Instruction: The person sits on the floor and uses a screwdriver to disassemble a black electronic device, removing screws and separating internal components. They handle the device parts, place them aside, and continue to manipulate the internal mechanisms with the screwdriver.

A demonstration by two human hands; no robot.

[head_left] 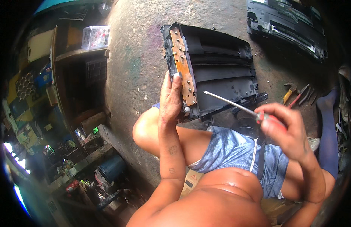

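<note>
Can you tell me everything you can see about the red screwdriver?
The red-handled, silver metal screwdriver has a long, thin, straight shaft. Its handle looks plastic, partly hidden by the bare right hand gripping it. It slants, tip toward the picture's upper left, and the tip shows against the black plastic casing; I can't tell if they touch.

The left hand (171, 98) is at the lower left edge of a plastic housing panel (221, 73); along that side runs a strip (184, 68) with screws on it. Right of the strip is the tip of the screwdriver (234, 103) in the right hand (285, 128). Hand tools (295, 100) lie farther right on the floor (130, 38), a second housing (287, 28) beyond them; far left, a basket (96, 37) stands on a shelf (79, 54)
</note>
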